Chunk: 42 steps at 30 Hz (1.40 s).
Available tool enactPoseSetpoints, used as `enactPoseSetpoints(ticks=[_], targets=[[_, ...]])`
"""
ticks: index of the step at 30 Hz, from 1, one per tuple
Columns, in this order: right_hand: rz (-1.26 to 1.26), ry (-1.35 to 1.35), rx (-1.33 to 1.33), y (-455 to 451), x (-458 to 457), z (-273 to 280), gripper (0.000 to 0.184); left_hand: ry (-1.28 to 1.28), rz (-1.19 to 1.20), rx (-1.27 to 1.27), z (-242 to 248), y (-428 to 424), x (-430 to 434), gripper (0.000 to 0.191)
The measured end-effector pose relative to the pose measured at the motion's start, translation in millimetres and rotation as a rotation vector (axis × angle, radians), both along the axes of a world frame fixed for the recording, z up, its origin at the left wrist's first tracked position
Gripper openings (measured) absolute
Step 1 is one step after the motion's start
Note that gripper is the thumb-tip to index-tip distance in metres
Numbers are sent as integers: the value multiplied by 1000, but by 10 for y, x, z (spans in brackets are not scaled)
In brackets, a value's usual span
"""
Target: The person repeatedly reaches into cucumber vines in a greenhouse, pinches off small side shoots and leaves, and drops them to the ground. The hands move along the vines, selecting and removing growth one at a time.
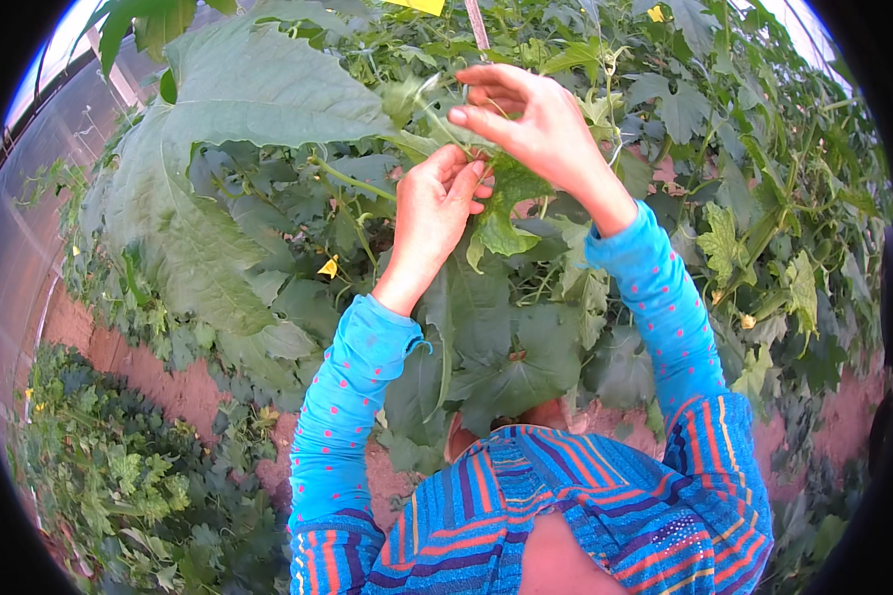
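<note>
My left hand (439, 204) pinches a thin green vine stem between thumb and fingertips. Just above and to the right, my right hand (532, 119) is curved around the young shoot tip (409, 100), thumb and fingers apart. That tip is blurred, and whether the right fingers touch it is hard to tell. A lobed, yellow-mottled leaf (510, 212) hangs beside my left fingertips. To the left spreads a very large green leaf (268, 97), close to the camera. Below my left wrist is a yellow flower (328, 267) among darker leaves.
Dense climbing vines (751, 186) fill the far side and right. A support string (615, 141) runs upright right of my right hand. Plastic greenhouse sheeting (45, 245) stands at the left, above bare reddish soil (160, 383). Low plants (134, 483) grow at lower left.
</note>
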State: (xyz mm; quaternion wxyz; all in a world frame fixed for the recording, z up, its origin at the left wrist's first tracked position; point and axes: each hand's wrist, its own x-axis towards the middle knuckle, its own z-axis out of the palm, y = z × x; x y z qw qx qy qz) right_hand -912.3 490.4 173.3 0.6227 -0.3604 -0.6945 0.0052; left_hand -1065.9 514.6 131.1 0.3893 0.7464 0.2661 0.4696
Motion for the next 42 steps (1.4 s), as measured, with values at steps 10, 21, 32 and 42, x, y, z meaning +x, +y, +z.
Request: enactPoseSetpoints(ticks=[10, 21, 32, 42], targets=[[-399, -440, 221, -94, 21, -412, 12, 125, 94, 191, -63, 18, 17, 11], [-340, -368, 318, 106, 134, -98, 12, 299, 81, 57, -223, -105, -265, 19], [1048, 686, -394, 1302, -305, 760, 31, 54, 134, -119, -540, -338, -632, 28], [-55, 145, 386, -468, 28, -196, 10, -50, 197, 47, -152, -19, -270, 10]])
